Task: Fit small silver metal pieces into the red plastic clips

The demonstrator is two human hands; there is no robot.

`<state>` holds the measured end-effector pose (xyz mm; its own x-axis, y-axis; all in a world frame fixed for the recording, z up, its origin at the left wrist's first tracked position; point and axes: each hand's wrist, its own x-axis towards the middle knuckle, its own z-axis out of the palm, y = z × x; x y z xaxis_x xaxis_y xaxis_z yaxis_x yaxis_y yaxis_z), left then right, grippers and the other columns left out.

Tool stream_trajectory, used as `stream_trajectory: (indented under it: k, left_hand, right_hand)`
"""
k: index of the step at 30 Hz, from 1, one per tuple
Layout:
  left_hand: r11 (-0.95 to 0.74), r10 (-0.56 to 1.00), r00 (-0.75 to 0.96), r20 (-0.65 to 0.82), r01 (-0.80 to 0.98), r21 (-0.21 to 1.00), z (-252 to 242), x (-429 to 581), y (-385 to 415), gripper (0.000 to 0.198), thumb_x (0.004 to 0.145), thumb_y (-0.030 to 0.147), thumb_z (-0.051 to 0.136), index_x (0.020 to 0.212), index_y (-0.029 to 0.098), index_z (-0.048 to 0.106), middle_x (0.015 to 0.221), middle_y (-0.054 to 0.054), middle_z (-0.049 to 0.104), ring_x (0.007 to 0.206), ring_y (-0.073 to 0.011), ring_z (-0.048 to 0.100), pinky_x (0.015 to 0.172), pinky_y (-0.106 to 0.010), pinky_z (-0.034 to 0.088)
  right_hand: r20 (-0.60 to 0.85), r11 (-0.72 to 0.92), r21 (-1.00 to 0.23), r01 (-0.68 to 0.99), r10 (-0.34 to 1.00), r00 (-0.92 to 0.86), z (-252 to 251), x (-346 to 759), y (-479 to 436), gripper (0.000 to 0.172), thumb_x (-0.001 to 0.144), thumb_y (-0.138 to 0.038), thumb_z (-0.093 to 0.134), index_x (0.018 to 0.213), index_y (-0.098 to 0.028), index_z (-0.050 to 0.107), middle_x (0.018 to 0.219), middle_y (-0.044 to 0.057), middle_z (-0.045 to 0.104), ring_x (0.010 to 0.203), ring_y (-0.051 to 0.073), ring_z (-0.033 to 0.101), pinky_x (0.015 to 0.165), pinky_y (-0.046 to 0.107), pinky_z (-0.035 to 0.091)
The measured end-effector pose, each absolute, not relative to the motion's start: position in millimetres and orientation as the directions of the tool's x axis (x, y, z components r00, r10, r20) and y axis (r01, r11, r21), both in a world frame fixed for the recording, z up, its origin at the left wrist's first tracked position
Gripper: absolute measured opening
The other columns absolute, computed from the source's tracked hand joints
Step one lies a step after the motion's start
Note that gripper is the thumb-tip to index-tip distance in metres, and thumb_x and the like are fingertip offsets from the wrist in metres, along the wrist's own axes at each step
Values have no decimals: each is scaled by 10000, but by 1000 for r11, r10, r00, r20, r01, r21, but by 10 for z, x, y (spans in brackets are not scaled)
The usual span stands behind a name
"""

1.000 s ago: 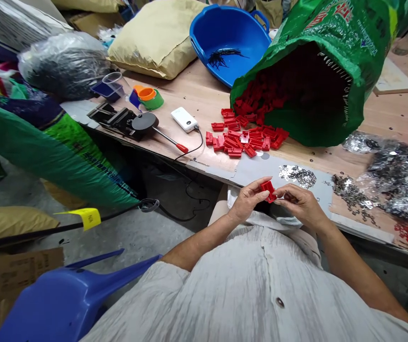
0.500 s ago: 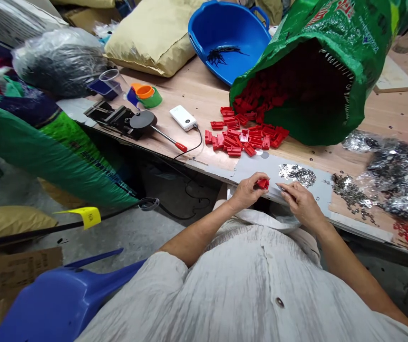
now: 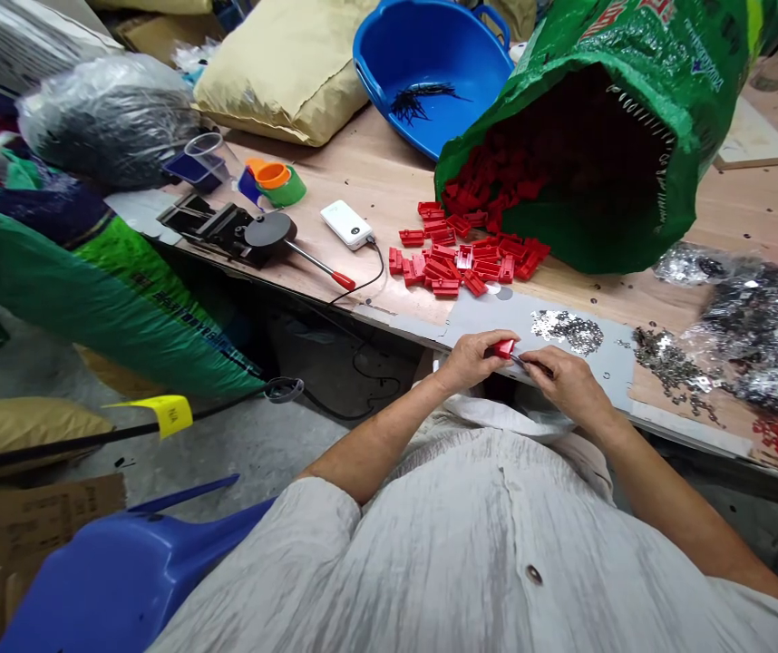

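At the table's front edge, my left hand [image 3: 469,361] is closed round a small red plastic part [image 3: 503,348], pinching it between thumb and fingers. From the right, my right hand [image 3: 564,381] grips a slim hand tool [image 3: 518,360] with a metal tip and a dark back end; its exact kind is too small to tell. The tip meets the near right end of the red part. Just beyond my hands, a pile of small flat silver metal pieces [image 3: 567,331] lies on a grey sheet [image 3: 477,317]. Loose red plastic parts [image 3: 444,265] are heaped behind it.
A green sack [image 3: 678,181] lies with its mouth towards me, red parts inside. A blue basin [image 3: 430,136], a white power bank [image 3: 346,223] with a cable and a black lever device [image 3: 246,231] stand farther left. Bagged metal pieces [image 3: 763,336] lie right.
My right hand has moved left, bringing the tool's tip from a gap away up to the red part. The red part has turned slightly in my left hand.
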<state>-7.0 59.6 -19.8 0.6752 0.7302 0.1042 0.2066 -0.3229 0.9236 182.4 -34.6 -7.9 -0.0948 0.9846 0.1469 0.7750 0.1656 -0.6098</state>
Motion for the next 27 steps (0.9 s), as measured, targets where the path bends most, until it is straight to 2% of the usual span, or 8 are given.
stream_trajectory:
  k: [11,20,25,27]
  left_hand:
    - [-346,709,699,94,229,910,-191,-79,612,357,772,242,706,1125,204,668,1087,-24,718,983,-160,659,910,-247,457]
    - [-355,701,706,102,221,908,-181,-67,623,315,760,211,693,1073,189,672,1034,-25,719,940,-161,657,880,-251,463]
    - [-338,709,699,97,216,916,-210,-58,621,306,749,199,677,1055,200,676,999,-12,714,924,-161,649,875,-256,460]
    - [-330,714,694,94,215,919,-206,-60,618,310,746,210,676,1056,204,677,996,-10,712,919,-163,647,874,-261,459]
  right_hand:
    - [107,127,-641,757,991,-75,-35,1812,-349,227,916,-217,523,1032,-205,717,988,63,721,900,208,671,807,358,517]
    - [97,60,-539,840,995,-9,-43,1698,-387,191,921,-214,529,1009,-211,698,995,59,707,905,209,666,802,334,502]
    - [90,-28,-433,901,993,74,-27,1504,-377,194,928,-198,500,972,-200,688,964,77,690,860,209,653,734,318,489]
    - [91,-38,-431,902,992,85,-33,1479,-371,197,931,-201,492,970,-200,685,962,83,685,839,207,648,712,315,483]
